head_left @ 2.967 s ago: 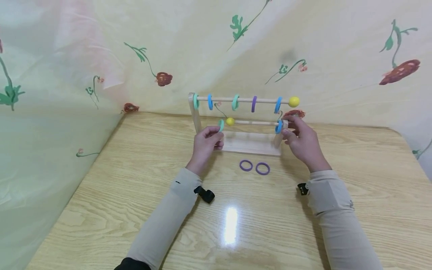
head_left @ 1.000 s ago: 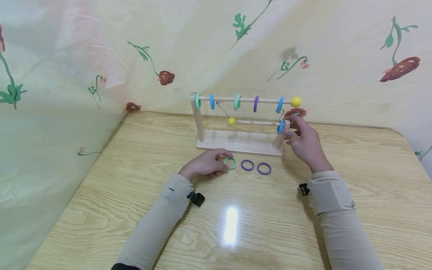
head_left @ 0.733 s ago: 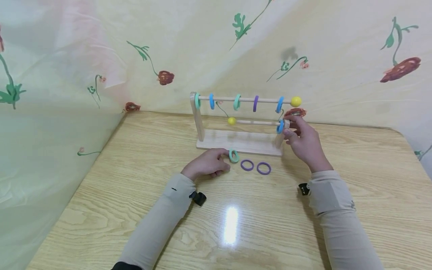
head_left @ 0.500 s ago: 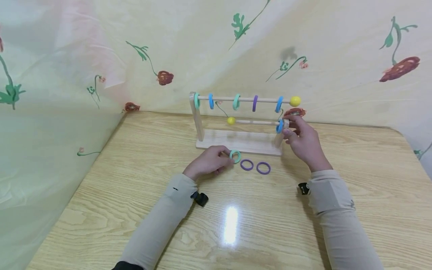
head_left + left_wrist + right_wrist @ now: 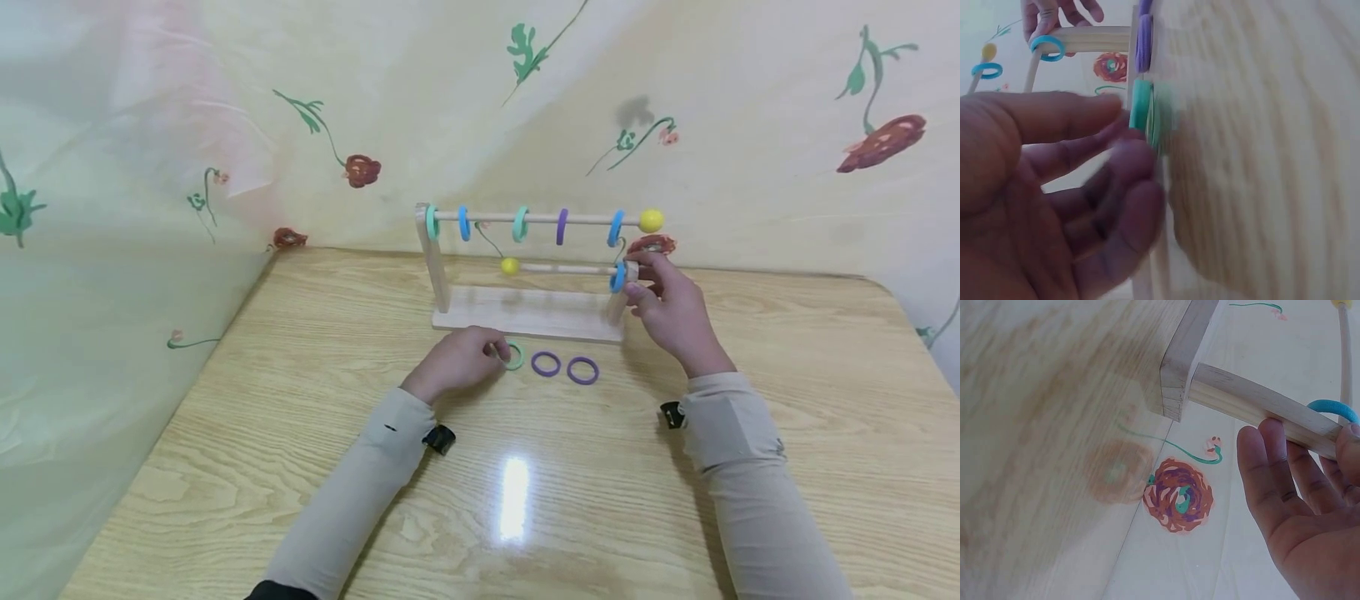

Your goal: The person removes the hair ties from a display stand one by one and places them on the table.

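Note:
My left hand [image 5: 461, 360] is at the table before the rack, fingertips on the near-left edge of a mint-green hair tie [image 5: 514, 356] that lies almost flat. In the left wrist view curled fingers overlap that green band [image 5: 1140, 104]. Two purple hair ties [image 5: 546, 363] lie to its right. My right hand [image 5: 671, 312] grips the top of the short right upright of a wooden rack [image 5: 528, 310], thumb and fingers on either side, as the right wrist view shows with the upright [image 5: 1254, 403]. A blue hair tie [image 5: 617, 277] hangs on the lower rod beside that hand.
Several green, blue and purple hair ties hang spaced along the upper rod [image 5: 540, 218], which ends in a yellow ball [image 5: 651, 220]. Another yellow ball [image 5: 510, 266] tips the lower rod's left end. A flowered cloth [image 5: 480, 100] backs the wooden table [image 5: 225, 433].
The left hand has brought the green hair tie from beside the lower rod's ball down to the table. There it stood tilted, and now it lies nearly flat. The right hand keeps its grip.

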### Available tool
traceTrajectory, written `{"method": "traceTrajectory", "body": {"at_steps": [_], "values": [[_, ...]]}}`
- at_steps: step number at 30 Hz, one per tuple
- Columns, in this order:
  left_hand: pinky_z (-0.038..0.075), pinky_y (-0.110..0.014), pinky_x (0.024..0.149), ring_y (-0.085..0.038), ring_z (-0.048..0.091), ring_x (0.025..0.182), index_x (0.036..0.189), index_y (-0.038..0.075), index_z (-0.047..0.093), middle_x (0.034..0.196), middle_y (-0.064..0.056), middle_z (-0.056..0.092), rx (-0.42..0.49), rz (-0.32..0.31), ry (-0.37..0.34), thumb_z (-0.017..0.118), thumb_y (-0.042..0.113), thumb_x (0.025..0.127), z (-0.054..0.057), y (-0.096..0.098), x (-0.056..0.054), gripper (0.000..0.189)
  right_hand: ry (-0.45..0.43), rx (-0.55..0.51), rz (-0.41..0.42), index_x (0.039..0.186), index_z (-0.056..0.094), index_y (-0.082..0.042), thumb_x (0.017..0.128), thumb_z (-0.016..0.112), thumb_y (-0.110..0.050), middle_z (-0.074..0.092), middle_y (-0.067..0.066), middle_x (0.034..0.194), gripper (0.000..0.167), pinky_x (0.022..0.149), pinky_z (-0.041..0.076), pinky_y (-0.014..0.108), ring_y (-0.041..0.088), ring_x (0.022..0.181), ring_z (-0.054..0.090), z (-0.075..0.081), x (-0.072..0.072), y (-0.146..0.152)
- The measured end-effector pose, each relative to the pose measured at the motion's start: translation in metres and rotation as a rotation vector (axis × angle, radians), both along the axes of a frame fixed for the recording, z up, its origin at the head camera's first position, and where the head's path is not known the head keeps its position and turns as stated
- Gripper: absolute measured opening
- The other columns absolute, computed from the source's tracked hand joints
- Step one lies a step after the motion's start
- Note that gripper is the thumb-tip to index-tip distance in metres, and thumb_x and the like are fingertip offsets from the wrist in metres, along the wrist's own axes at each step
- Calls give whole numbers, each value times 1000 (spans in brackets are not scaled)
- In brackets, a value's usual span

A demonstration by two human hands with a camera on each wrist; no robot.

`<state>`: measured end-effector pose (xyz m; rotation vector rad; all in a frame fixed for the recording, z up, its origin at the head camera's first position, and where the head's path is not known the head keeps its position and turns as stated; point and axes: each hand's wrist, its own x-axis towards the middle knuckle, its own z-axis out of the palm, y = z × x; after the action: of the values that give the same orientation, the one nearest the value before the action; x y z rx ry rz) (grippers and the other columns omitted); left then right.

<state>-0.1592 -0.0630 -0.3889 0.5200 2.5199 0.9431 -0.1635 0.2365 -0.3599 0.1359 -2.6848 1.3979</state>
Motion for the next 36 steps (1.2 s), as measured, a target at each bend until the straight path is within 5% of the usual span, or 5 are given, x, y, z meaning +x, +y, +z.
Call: {"method": "traceTrajectory", "body": {"at_steps": [6,18,29,36], "values": [[50,-36,83,-17,60,94,100,16,72,105,-1,68,-94,-54,8,68,13,94,2,4,2,9,-7,1,-5,147,46,-3,105,53,-6,58,29,130,42,73,58,25,36,98,63,-1,-1,2],[46,-29,63,-14,55,73,96,16,72,88,4,65,-39,-65,36,63,20,100,9,10,2,10,2,7,-4,146,47,-3,105,53,-7,59,29,128,41,73,57,24,36,96,64,-1,-3,4],[45,-27,56,-17,57,63,118,8,71,84,-6,63,340,108,30,65,21,101,8,48,-11,21,4,5,9,145,47,-2,105,52,-6,59,29,128,41,74,57,25,36,95,64,-1,-3,4],[49,-30,54,-27,59,63,124,4,69,89,-16,66,679,200,-95,64,13,101,7,82,-21,25,7,10,27,145,46,-2,105,51,-4,58,29,128,40,75,58,27,37,99,65,0,-5,4]]}}
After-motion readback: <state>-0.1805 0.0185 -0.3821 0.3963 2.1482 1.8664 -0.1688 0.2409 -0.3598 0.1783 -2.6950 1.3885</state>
